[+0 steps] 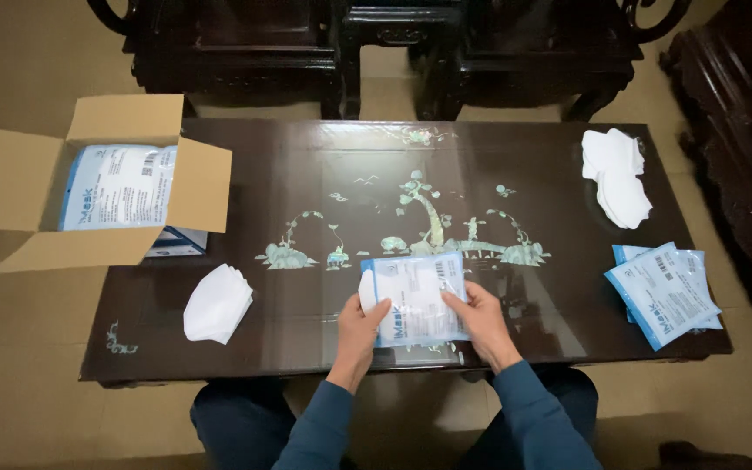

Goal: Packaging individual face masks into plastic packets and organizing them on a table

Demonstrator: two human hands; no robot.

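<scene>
Both hands hold one flat blue-and-white plastic pouch just above the near edge of a dark lacquered table with a pale inlaid tree picture. My left hand grips the pouch's lower left side, where the white edge of a mask shows at the pouch's left opening. My right hand pinches the pouch's right side with the fingers on top.
An open cardboard box holding more pouches stands at the table's left end. A stack of white masks lies near the front left, another white stack at the back right, and empty pouches at the right. Dark wooden chairs stand behind the table.
</scene>
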